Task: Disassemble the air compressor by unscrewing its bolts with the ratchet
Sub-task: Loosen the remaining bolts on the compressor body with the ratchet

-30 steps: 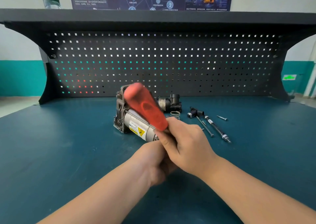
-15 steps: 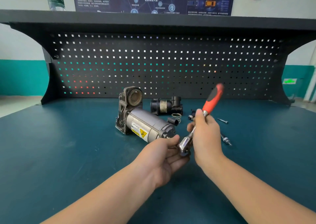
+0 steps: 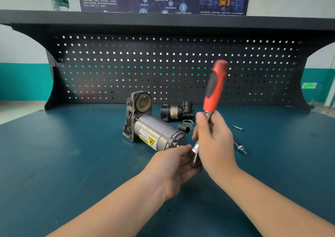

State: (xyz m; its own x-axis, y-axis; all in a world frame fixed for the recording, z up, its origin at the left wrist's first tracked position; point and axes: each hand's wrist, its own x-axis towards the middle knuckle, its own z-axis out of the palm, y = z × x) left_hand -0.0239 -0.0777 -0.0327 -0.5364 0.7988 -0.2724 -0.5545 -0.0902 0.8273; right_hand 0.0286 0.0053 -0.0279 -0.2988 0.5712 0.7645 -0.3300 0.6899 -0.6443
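The air compressor (image 3: 154, 129), a grey motor cylinder with a yellow warning label and a dark cast head, lies on the blue bench top (image 3: 72, 155). My right hand (image 3: 214, 142) grips the ratchet (image 3: 214, 90) by its metal shank, the red handle pointing up and blurred. The chrome ratchet head (image 3: 195, 155) sits low between both hands. My left hand (image 3: 174, 166) is palm-up just below the compressor's near end, its fingers at the ratchet head; whether they pinch something there is hidden.
A detached black cylindrical part (image 3: 176, 110) and a small spring (image 3: 188, 123) lie behind the compressor. A loose bolt (image 3: 237, 127) and a long rod-like bolt (image 3: 241, 148) lie to the right. A black pegboard (image 3: 163, 64) closes the bench's back.
The ratchet swung from lying over the compressor to standing nearly upright on the right. My hands pulled back from the compressor's end and the left hand turned palm-up.
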